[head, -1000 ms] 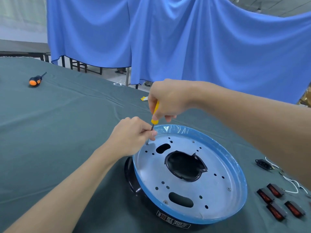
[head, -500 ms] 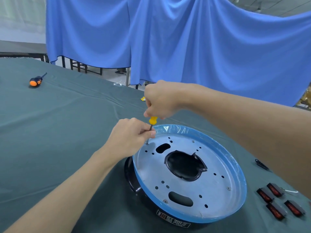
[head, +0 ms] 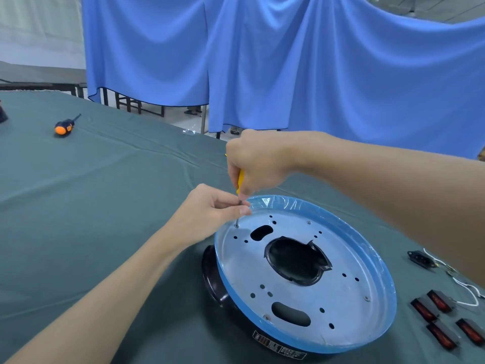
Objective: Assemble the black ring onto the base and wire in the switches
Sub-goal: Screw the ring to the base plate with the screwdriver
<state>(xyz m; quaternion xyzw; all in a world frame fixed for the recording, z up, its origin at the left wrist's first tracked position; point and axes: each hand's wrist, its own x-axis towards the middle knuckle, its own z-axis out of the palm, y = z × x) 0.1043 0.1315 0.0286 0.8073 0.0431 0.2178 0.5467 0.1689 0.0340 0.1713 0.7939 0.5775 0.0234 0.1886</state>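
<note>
Right hand (head: 258,160) clamps an upright yellow-handled screwdriver (head: 240,179), left hand (head: 210,211) fingers pinching its shaft, tip on the round silver metal base (head: 341,298).

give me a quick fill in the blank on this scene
1. The right hand grips a screwdriver with a ____ handle.
2. The left hand pinches its metal ____.
3. ____ red switches lie right of the base.
Missing words: yellow; shaft; four.
</note>
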